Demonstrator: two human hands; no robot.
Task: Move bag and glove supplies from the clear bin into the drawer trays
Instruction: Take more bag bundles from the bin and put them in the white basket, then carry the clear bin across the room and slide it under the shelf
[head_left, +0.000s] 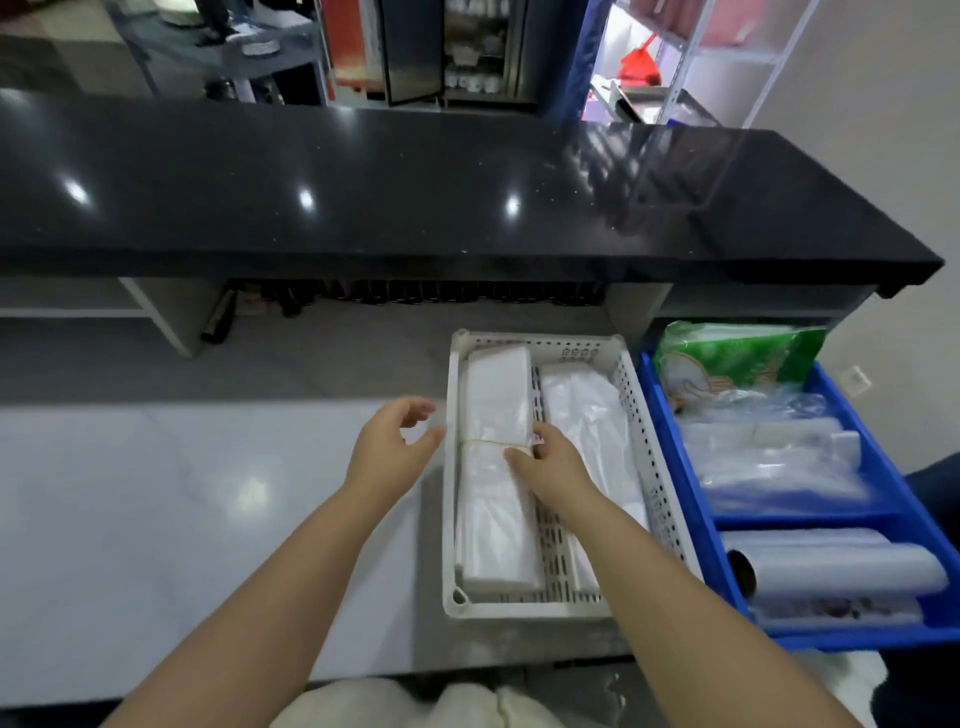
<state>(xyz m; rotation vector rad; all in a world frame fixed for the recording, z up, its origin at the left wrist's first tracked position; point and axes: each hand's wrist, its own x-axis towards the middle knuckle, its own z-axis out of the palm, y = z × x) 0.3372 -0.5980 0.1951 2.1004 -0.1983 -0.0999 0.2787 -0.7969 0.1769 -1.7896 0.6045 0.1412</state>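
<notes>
A white perforated tray (451, 467) lies in the open drawer and holds two bundles of white plastic bags. My right hand (556, 465) grips the left bundle (496, 525) at its rubber band, thumb on top and fingers over its right edge. The second bundle (587, 415) lies beside it, partly under my right wrist. My left hand (389, 452) hovers just left of the tray rim, fingers loosely curled, holding nothing. The clear bin (675, 166) stands on the black counter at the upper right.
A blue tray (670, 441) to the right of the white one holds a green glove pack (743, 353), clear bags (774, 462) and a roll of film (841, 566). The black counter (363, 197) overhangs the drawer. Pale floor tiles show at the left.
</notes>
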